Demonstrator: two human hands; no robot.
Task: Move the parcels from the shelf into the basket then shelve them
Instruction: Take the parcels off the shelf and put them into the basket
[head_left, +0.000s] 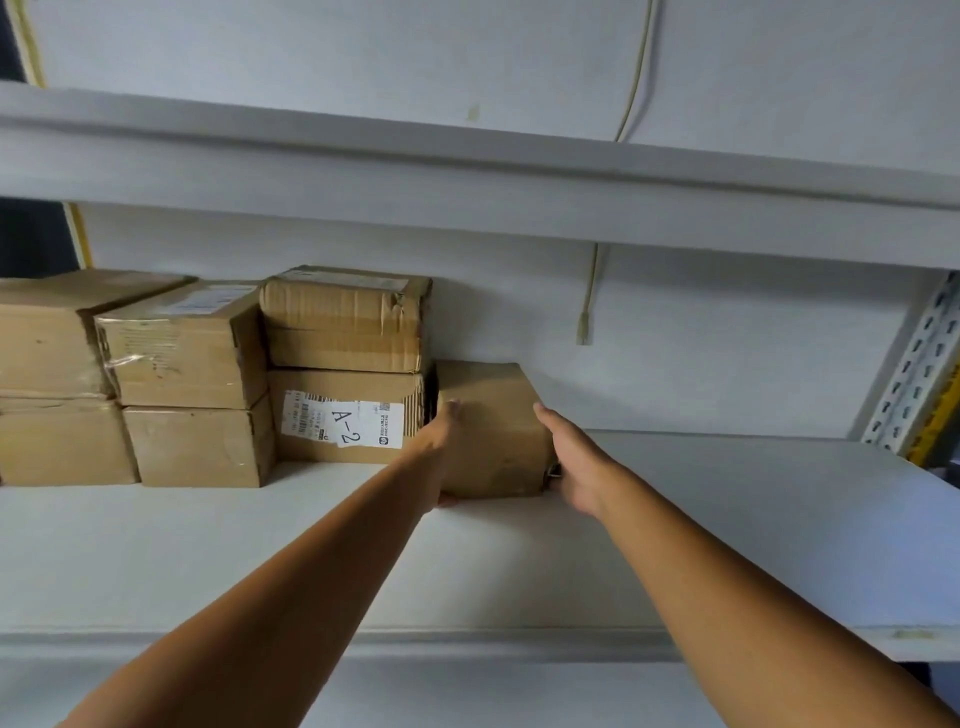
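Both arms are up at the shelf (727, 519) and I've got a small brown parcel (493, 431) bracketed between them: the left hand (441, 447) lies flat along its left side, fingers straight, thumb tucked under the front bottom corner, while the right hand (571, 467) presses its right side with fingers extended, tips reaching up toward the top edge. So neither hand wraps it; both sit open and pressing, a squeeze hold, not a grab. The parcel rests on the shelf board, hard up beside the A-2 labelled box (345, 415), which carries a crumpled box (345, 319) on top; more stacked boxes (182, 384) run off to the left. No basket in view, so I can't say which half of the job this is. Risks as I judge them: a flat-palm squeeze depends on friction, and if pressure eases the parcel slips and drops off the front edge. The left hand is wedged in the gap next to the A-2 box, so dragging outward could tug that stack and topple the crumpled box. The parcel's faces look soft and worn; pressing too hard may buckle them.
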